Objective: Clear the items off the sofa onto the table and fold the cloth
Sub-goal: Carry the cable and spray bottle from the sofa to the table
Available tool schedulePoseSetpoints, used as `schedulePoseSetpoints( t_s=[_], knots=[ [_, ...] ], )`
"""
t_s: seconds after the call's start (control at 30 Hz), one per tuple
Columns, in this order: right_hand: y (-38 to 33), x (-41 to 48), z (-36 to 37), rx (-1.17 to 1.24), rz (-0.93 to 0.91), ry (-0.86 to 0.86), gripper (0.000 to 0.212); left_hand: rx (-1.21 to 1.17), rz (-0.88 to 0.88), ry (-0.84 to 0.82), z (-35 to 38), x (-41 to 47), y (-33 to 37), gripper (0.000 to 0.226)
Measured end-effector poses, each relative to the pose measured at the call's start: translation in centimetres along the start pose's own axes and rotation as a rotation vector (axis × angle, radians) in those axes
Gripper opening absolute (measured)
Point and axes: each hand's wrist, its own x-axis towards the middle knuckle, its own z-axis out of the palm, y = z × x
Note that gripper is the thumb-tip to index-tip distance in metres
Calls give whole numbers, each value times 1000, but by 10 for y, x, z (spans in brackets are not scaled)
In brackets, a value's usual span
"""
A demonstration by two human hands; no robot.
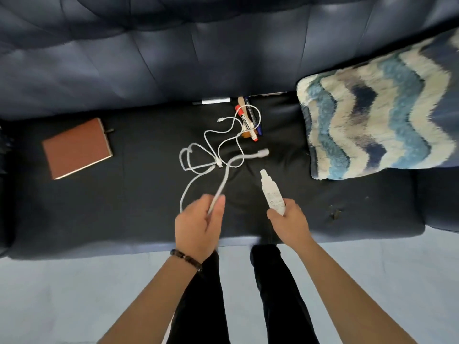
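Where right hand (pixel 289 219) grips, bottle (pixel 272 192) base hidden, cable (pixel 224 180) blurred.

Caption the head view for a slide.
Left hand grips a white cable and right hand a spray bottle above a dark sofa bearing a notebook, markers and a cushion.

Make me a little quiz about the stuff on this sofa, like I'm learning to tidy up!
1. True or false: the left hand holds the spray bottle.
2. Which lies farthest left on the sofa seat? A pillow, B brown notebook, C markers.
3. How many hands hold something?
Key: 1 false, the left hand holds the white cable, the right hand the spray bottle; 2 B; 3 two.
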Motion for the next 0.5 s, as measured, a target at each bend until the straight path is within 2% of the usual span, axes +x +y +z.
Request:
schedulePoseSetpoints(
  t_s=[0.1,0.13,0.2,0.27,0.43,0.5],
  knots=[
    [-2,-8,-6,61,3,25,39,-209,-194,135,-17,28,0,19],
    [-1,-6,-5,74,10,32,39,-207,-248,153,-17,39,-7,20],
    [2,4,3,82,27,38,41,-86,-314,110,-8,60,-31,42],
    [9,17,13,77,38,38,43,46,-350,-26,8,80,-56,63],
    [29,43,39,10,60,21,45,357,-277,-391,63,113,-106,116],
    [37,47,44,-6,81,23,44,486,-218,-490,89,116,-114,126]
  ],
)
